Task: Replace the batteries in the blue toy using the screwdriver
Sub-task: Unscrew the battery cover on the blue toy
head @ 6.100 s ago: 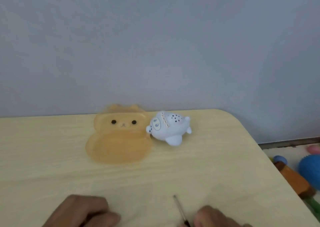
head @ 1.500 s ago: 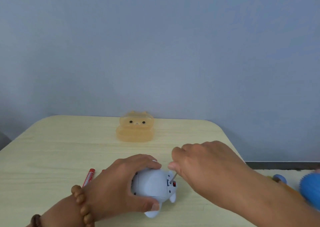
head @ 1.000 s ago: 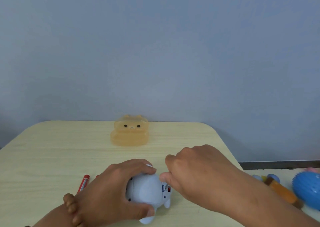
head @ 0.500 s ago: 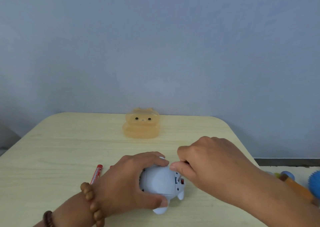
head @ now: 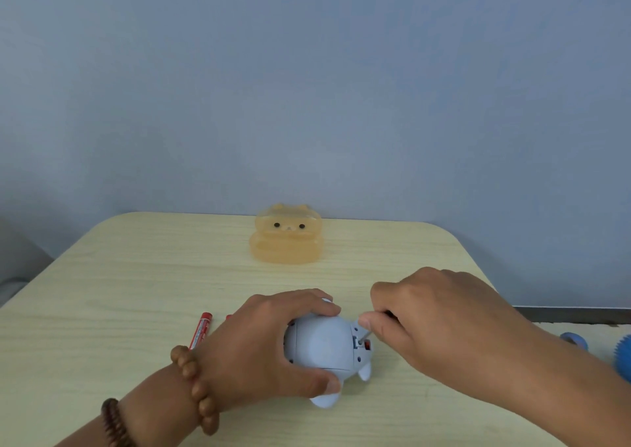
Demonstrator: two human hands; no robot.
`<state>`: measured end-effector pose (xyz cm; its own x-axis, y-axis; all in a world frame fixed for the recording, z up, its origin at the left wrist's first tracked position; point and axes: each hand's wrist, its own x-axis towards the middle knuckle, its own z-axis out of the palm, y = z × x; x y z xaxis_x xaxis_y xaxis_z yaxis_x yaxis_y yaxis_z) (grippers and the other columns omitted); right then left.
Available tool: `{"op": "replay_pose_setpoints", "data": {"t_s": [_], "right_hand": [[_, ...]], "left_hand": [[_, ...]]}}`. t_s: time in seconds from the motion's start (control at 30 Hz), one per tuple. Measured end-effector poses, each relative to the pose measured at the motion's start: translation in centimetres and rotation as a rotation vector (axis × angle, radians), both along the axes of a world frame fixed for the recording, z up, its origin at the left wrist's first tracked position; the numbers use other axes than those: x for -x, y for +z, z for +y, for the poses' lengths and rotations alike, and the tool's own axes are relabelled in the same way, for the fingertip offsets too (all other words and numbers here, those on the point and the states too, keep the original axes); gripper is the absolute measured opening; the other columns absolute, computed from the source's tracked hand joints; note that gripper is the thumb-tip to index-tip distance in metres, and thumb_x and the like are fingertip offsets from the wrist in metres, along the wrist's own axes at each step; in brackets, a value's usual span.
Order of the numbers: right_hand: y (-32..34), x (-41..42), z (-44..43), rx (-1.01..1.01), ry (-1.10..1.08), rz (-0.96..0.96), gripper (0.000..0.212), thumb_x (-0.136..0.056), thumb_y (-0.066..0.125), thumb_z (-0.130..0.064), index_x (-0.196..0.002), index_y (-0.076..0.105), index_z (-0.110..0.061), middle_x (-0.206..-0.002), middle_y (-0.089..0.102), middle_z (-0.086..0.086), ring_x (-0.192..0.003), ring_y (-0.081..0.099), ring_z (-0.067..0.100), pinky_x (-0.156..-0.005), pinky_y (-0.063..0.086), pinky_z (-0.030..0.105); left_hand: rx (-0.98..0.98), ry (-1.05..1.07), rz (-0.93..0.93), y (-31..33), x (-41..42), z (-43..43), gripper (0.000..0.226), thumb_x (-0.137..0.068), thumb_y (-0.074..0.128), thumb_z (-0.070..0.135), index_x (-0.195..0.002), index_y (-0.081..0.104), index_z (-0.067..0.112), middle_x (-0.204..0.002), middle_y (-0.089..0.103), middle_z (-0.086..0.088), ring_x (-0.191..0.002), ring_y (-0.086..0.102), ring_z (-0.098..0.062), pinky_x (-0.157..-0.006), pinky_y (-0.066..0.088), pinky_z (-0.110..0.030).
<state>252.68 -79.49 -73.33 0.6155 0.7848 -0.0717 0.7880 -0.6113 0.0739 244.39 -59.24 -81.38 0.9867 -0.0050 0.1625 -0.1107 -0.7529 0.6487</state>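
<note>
My left hand (head: 259,351) grips the blue toy (head: 321,347) at the lower centre of the frame. My fingers (head: 307,305) curl over its far side and my thumb presses its near side. The toy lies on the pale wood counter (head: 136,276) with its flat underside turned up, and one stubby foot pokes out below my thumb.

My right hand (head: 433,320), just right of the toy, has its fingers bunched together and pinched on the screwdriver (head: 364,336). My hand hides most of the handle. The thin metal shaft slants down and left, and its tip meets the toy's underside next to a small red part.

A red cylinder (head: 201,330) with pale lettering lies on the counter left of my left hand. The end of a second red piece peeks out beside my knuckles.

I wear a bead bracelet (head: 194,388) on my left wrist, with a darker one below it.

An orange bear-shaped container (head: 286,241) sits at the far edge of the counter, in the middle of the frame. A blue spiky ball (head: 623,354) shows at the right edge of the frame, off the counter.
</note>
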Motion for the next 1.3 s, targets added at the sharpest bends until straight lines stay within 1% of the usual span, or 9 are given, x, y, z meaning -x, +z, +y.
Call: {"op": "replay_pose_setpoints", "data": {"t_s": [0.2, 0.3, 0.5, 0.63, 0.7, 0.83, 1.0, 1.13, 1.3], "right_hand": [[0.2, 0.3, -0.6, -0.031, -0.007, 0.098, 0.021, -0.103, 0.035, -0.053, -0.110, 0.048, -0.037, -0.084, 0.054, -0.013, -0.087, 0.058, 0.013, -0.072, 0.043, 0.033], [0.2, 0.3, -0.4, -0.026, 0.016, 0.101, 0.010, -0.105, 0.038, -0.043, -0.099, 0.043, -0.036, -0.095, 0.060, -0.012, -0.087, 0.059, 0.014, -0.071, 0.044, 0.031], [0.1, 0.1, 0.4, 0.071, 0.027, -0.090, 0.049, -0.103, 0.034, -0.057, -0.082, 0.056, -0.019, -0.084, 0.059, -0.001, -0.078, 0.060, 0.023, -0.062, 0.038, 0.036], [0.3, 0.7, -0.4, 0.017, 0.024, 0.044, 0.029, -0.100, 0.039, -0.061, -0.112, 0.043, -0.036, -0.084, 0.051, -0.014, -0.072, 0.050, 0.011, -0.065, 0.039, 0.033], [0.6, 0.9, -0.7, -0.015, 0.008, 0.089, 0.017, -0.102, 0.041, -0.051, -0.109, 0.033, -0.038, -0.078, 0.046, -0.015, -0.069, 0.049, 0.009, -0.063, 0.038, 0.027], [0.4, 0.9, -0.6, -0.024, 0.018, 0.082, 0.009, -0.103, 0.041, -0.039, -0.099, 0.033, -0.038, -0.096, 0.051, -0.014, -0.084, 0.057, 0.013, -0.072, 0.044, 0.032], [0.4, 0.7, -0.1, 0.046, 0.033, 0.002, 0.020, -0.106, 0.035, -0.045, -0.093, 0.042, -0.031, -0.097, 0.057, -0.010, -0.082, 0.059, 0.018, -0.072, 0.046, 0.035], [0.1, 0.6, 0.2, 0.045, 0.018, -0.041, 0.036, -0.104, 0.032, -0.055, -0.097, 0.053, -0.026, -0.095, 0.062, -0.006, -0.085, 0.063, 0.021, -0.074, 0.049, 0.038], [0.4, 0.8, -0.5, -0.001, 0.018, 0.080, 0.008, -0.103, 0.038, -0.044, -0.104, 0.037, -0.036, -0.097, 0.059, -0.014, -0.088, 0.062, 0.014, -0.078, 0.051, 0.035]], "left_hand": [[0.015, 0.008, 0.003, -0.1, 0.1, 0.1, 0.072, -0.059, 0.085, 0.056, -0.124, 0.057, 0.047, -0.128, 0.046, 0.045, -0.121, 0.044, 0.022, -0.098, 0.038, -0.006], [0.018, 0.009, -0.001, -0.2, 0.0, 0.2, 0.073, -0.058, 0.084, 0.059, -0.125, 0.057, 0.046, -0.131, 0.048, 0.041, -0.121, 0.046, 0.019, -0.102, 0.042, -0.014], [-0.026, 0.002, 0.003, -0.1, -0.1, -0.1, 0.072, -0.060, 0.083, 0.058, -0.126, 0.055, 0.047, -0.137, 0.046, 0.037, -0.124, 0.044, 0.018, -0.103, 0.042, -0.017], [-0.038, 0.010, -0.006, 0.0, -0.1, -0.2, 0.072, -0.060, 0.083, 0.059, -0.125, 0.055, 0.047, -0.136, 0.047, 0.038, -0.123, 0.044, 0.019, -0.103, 0.043, -0.017], [-0.045, 0.014, -0.003, -0.1, -0.1, -0.1, 0.073, -0.059, 0.082, 0.061, -0.126, 0.054, 0.048, -0.136, 0.047, 0.038, -0.123, 0.044, 0.018, -0.104, 0.043, -0.018], [-0.054, 0.017, 0.002, -0.1, -0.1, -0.1, 0.074, -0.059, 0.082, 0.062, -0.126, 0.054, 0.048, -0.136, 0.047, 0.038, -0.123, 0.045, 0.018, -0.104, 0.043, -0.019], [-0.062, 0.017, -0.004, -0.2, 0.0, 0.0, 0.072, -0.061, 0.083, 0.060, -0.126, 0.053, 0.049, -0.135, 0.046, 0.040, -0.122, 0.042, 0.022, -0.097, 0.036, -0.003], [-0.051, 0.016, -0.003, -0.1, 0.0, 0.1, 0.073, -0.060, 0.083, 0.061, -0.125, 0.054, 0.048, -0.134, 0.048, 0.039, -0.121, 0.044, 0.021, -0.097, 0.039, -0.006], [-0.046, 0.019, 0.008, -0.1, 0.1, 0.1, 0.073, -0.060, 0.082, 0.063, -0.126, 0.053, 0.049, -0.135, 0.047, 0.039, -0.121, 0.045, 0.019, -0.098, 0.041, -0.009]]}}
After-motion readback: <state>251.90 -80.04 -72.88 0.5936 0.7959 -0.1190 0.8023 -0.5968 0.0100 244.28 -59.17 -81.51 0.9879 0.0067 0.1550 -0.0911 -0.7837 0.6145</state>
